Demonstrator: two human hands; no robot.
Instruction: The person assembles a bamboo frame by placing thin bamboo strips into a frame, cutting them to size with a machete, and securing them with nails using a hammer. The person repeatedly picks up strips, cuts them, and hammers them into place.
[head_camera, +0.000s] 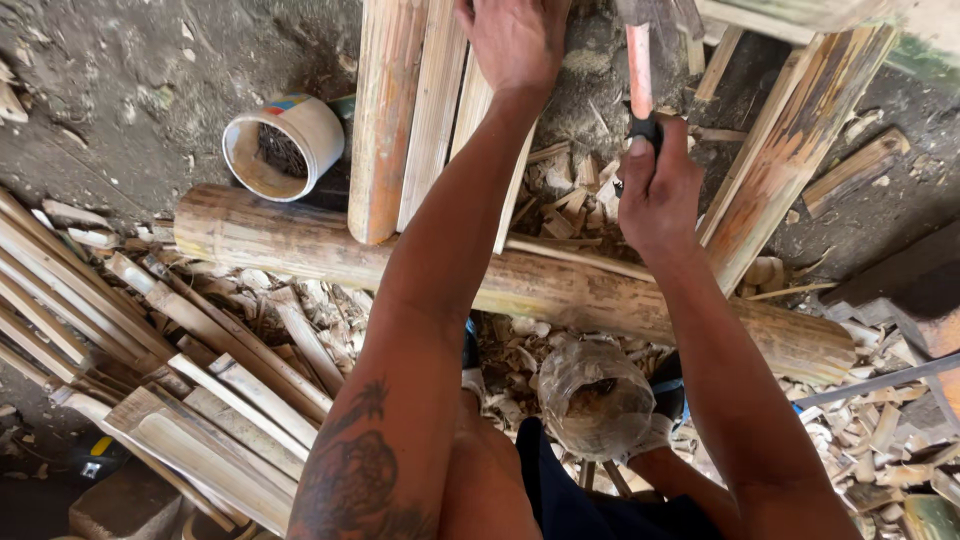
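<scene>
— Hands?
— I am pressing my left hand (515, 42) flat on a bamboo slat (432, 110) across the log's (300, 240) edge, steadying it.
— Right?
— My right hand (657, 192) is clamped on a chopper handle (640, 75), raised.

Bare dirt ground (120, 90) upper left: open passage, only the tipped white container (283, 146) sits there. Thick bamboo log (300, 240) bars the middle crosswise. Split slats (180, 390) crowd lower left; chips (880, 430) (loose, heaped) litter lower right. Leaning bamboo plank (790, 150) closes off the right.
</scene>
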